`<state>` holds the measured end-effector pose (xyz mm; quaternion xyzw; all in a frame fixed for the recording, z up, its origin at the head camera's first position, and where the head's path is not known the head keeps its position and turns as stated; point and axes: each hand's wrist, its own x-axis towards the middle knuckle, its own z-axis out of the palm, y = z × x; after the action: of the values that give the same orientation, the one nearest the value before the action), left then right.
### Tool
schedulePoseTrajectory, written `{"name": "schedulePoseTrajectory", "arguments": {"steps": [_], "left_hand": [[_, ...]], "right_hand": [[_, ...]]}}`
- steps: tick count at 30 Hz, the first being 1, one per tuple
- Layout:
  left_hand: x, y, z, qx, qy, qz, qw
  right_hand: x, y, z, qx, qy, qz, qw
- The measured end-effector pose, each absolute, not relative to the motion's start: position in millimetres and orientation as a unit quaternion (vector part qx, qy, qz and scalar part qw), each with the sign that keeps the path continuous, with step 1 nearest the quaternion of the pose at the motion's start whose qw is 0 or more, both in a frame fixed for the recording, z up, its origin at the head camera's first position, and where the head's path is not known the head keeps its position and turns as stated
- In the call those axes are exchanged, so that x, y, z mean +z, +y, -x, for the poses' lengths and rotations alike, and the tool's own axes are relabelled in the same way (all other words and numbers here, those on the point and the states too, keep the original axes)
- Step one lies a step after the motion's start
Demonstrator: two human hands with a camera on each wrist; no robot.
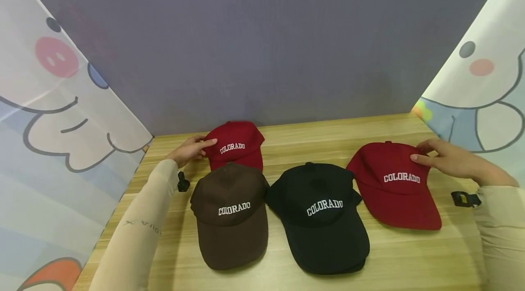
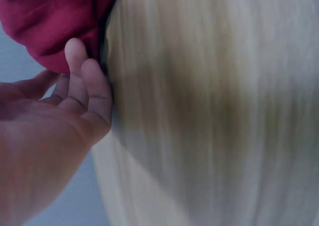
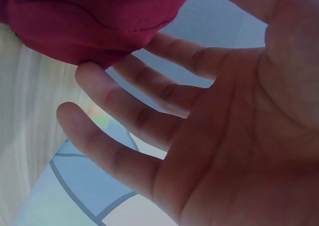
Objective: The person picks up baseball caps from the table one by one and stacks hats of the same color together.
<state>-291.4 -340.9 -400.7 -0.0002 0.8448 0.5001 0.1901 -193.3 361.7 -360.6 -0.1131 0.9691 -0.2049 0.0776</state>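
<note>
At the back left, a red cap (image 1: pixel 235 143) lies behind a brown cap (image 1: pixel 231 213), which overlaps its brim. My left hand (image 1: pixel 190 150) pinches the side of this red cap, thumb on top; in the left wrist view its curled fingers (image 2: pixel 97 84) press the cloth. Another red cap (image 1: pixel 393 177) lies at the right, its brim toward me. Over its side edge my right hand (image 1: pixel 455 161) rests its thumb. Fairly straight, spread fingers (image 3: pixel 134 111) show in the right wrist view, some right at the cloth's edge.
A black cap (image 1: pixel 320 218) lies between the brown cap and the right red one, touching or overlapping its neighbours. All caps rest on a wood-grain table (image 1: pixel 229 279). A grey wall (image 1: pixel 262 45) rises behind, and cartoon-printed cloths (image 1: pixel 41 145) stand at both sides.
</note>
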Motion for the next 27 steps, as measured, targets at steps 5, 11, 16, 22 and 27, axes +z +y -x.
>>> {"name": "schedulePoseTrajectory", "arguments": {"steps": [5,11,16,22,27], "left_hand": [[-404.5,-345.6,287.2,0.517,0.839,0.008,0.168],[-410.4,-351.2,283.3,0.562,0.814,0.007,0.147],[-413.5,-355.6,282.2,0.582,0.801,0.006,0.14],[-413.6,-352.3,283.8,0.578,0.804,0.006,0.138],[-412.2,-350.8,282.6,0.594,0.793,0.008,0.138]], "right_hand": [[-360.7,359.7,194.8,-0.201,0.969,0.119,0.077],[-358.6,358.7,194.6,-0.2,0.969,0.119,0.082],[-358.5,360.1,195.9,-0.202,0.968,0.121,0.089],[-360.3,362.7,195.2,-0.21,0.965,0.12,0.104],[-362.7,363.9,195.8,-0.211,0.964,0.119,0.111]]}}
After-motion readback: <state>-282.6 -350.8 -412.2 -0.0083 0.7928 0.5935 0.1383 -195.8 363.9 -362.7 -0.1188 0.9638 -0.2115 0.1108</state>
